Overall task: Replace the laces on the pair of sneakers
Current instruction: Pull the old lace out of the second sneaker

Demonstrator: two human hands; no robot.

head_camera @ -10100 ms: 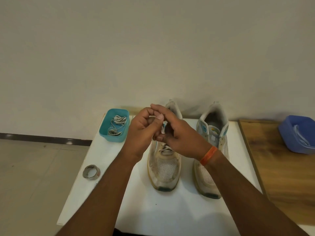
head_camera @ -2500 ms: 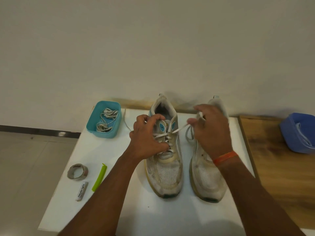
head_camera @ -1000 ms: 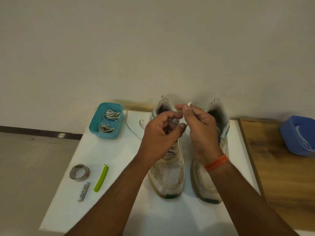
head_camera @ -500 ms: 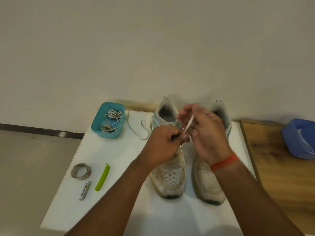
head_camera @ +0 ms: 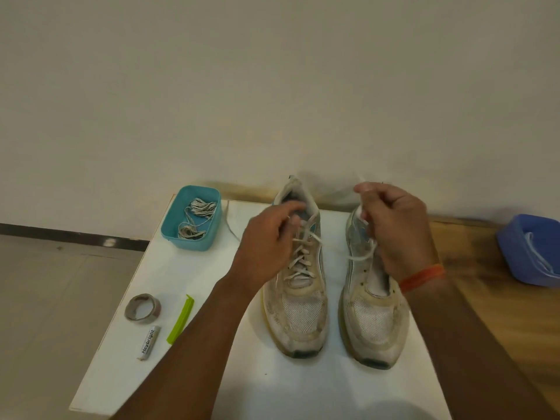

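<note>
Two worn white mesh-cloth sneakers (head_camera: pixel 333 298) sit on a smooth matt white tabletop (head_camera: pixel 212 374); far left, a teal, seemingly plastic tub (head_camera: pixel 169 234).

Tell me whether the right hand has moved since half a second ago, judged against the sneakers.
Yes. The right hand has shifted rightward, from the gap between the sneakers to above the right sneaker, pulling the white lace away from the left sneaker.

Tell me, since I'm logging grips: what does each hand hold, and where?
The right hand pinches the white lace near its free end. The left hand is at the left sneaker's top eyelets; its grip is unclear.
</note>
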